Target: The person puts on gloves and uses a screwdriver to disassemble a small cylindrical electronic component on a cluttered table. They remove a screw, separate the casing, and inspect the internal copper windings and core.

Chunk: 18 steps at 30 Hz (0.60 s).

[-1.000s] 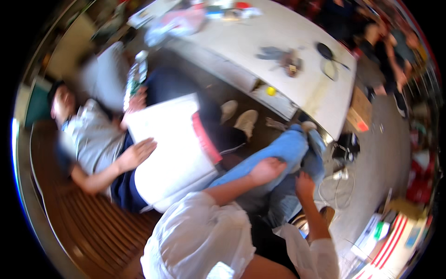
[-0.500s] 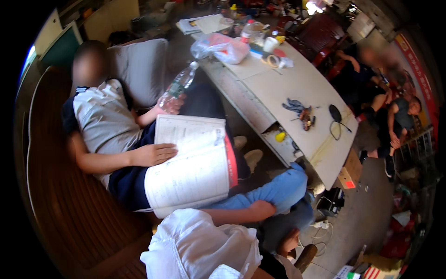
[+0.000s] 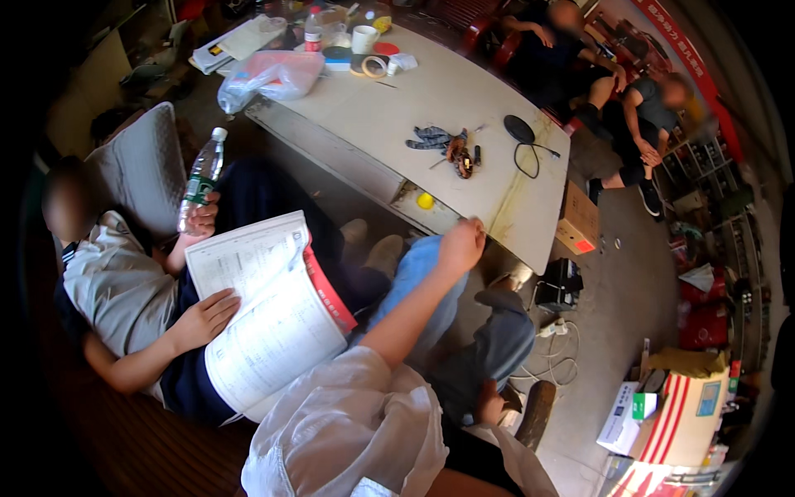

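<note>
Since before: left hand (image 3: 462, 243) has lifted off the knee and come up to the near edge of the surface (image 3: 505, 211); the view swung along.
Left hand: fingers curled together, knuckles up, touching that edge; clamped on nothing I can see.
Right hand: down by the foot, well below the edge; mostly hidden, can't tell the fingers.
Yellow ball (image 3: 425, 200): one, tucked in the open slot under the edge, just left of the hand.
Doing it well: I'd say slide along the edge, open the fingers late.
Count: one tool heap (image 3: 447, 145) mid-surface, one bottle (image 3: 201, 180), one open book (image 3: 265, 311) beside.
</note>
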Available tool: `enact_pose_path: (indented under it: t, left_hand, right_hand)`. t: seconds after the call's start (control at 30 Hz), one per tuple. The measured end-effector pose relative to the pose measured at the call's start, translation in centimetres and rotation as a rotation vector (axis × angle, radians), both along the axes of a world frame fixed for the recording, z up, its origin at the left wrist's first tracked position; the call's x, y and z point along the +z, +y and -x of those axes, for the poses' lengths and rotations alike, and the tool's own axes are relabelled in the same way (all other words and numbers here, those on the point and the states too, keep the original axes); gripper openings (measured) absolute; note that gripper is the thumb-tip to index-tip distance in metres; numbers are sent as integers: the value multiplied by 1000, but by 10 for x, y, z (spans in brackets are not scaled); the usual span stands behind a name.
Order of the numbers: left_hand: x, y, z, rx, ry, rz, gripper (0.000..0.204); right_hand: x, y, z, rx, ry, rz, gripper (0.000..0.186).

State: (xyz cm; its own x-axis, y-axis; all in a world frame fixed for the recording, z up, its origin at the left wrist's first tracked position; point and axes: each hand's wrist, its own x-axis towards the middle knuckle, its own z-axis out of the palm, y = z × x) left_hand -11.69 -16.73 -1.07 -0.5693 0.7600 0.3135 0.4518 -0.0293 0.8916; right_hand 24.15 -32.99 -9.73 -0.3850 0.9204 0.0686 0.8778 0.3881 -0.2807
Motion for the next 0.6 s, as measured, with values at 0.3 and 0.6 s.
enact_pose_path:
  t: [0.3,0.6]
  left_hand:
    - [-18,181,122,333,282,57,34]
    - [-27,222,229,58,572,688,21]
  right_hand:
    - [116,172,145,152,430,-91,13]
    - [94,341,234,205,677,195,15]
